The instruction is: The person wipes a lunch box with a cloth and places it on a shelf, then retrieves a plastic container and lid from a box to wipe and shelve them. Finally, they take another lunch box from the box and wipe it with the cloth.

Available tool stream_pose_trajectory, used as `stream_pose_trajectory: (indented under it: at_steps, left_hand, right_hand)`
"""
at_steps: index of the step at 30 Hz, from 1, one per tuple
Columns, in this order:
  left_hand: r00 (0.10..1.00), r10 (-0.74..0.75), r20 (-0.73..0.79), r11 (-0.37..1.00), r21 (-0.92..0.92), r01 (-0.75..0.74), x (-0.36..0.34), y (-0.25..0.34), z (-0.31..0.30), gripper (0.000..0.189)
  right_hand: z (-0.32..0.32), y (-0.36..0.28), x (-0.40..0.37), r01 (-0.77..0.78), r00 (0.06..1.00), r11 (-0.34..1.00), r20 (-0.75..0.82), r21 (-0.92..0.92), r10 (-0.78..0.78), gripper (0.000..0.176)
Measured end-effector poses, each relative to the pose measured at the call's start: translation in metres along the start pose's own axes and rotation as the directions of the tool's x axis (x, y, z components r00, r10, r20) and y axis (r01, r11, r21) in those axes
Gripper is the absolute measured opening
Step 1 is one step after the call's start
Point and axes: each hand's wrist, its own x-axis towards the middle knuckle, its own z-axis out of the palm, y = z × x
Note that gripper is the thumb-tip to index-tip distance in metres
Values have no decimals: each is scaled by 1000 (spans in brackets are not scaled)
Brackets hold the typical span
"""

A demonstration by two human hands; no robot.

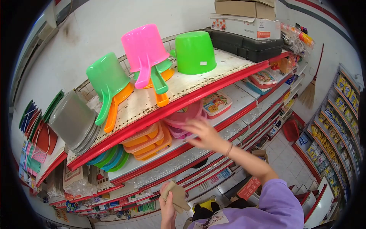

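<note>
My right hand reaches to the second shelf, its fingers apart and slightly blurred, in front of the pink plastic containers. Whether it touches them I cannot tell. Low in front of the shelves, my left hand is closed on a beige cloth. Stacked orange containers stand left of the pink ones, and a lidded box with a printed picture lies to their right. Green and blue bowls are at the shelf's left end.
The top shelf bears pink, green and grey plastic vessels, a black case and cardboard boxes. A broom hangs on the wall. Racks of packets stand at the right.
</note>
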Motion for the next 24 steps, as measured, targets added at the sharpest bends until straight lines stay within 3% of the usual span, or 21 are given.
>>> stream_pose_trajectory:
  at_steps: [1,2,5,7,10,11,16,18,20,21,23,24]
  left_hand:
    - [998,58,14,998,8,-58,0,4,12,35]
    - [993,116,28,993,15,-116,0,7,21,35]
    - [937,227,267,925,243,-293,5,13,39,36]
    - [890,238,389,832,391,-393,6,15,54,39]
    - [816,170,553,730,486,-481,6,30,81,46]
    - [789,134,599,709,499,-499,8,35,90,48]
    - [615,-162,772,669,544,-507,36,30,109,45]
    - [579,-113,808,566,531,-631,40,29,119,46]
    - [550,-7,835,428,499,-753,40,27,125,54]
    - [542,-16,840,443,492,-750,40,24,126,57]
    - [525,-31,851,471,476,-743,44,12,125,64]
    - [530,-70,845,627,450,-635,44,4,125,64]
  right_hand:
    - [-3,-22,-12,-126,991,960,66,250,113,52]
    - [-8,-44,-23,-134,988,924,115,357,99,63]
    - [-17,-88,-51,-158,966,852,256,499,29,88]
    - [-22,-98,-69,-417,892,697,412,584,188,66]
    - [-53,-89,-85,-525,834,607,503,596,227,36]
    - [-70,-91,-84,-514,854,591,435,622,285,18]
    - [-107,-82,-102,-633,770,528,533,566,352,20]
    - [-107,-79,-112,-641,763,420,477,643,436,27]
    - [-115,-74,-118,-717,684,341,521,608,511,38]
    - [-126,-80,-113,-756,634,280,556,591,538,43]
    - [-136,-89,-107,-796,589,281,579,536,564,50]
    - [-137,-92,-105,-815,565,280,589,507,577,54]
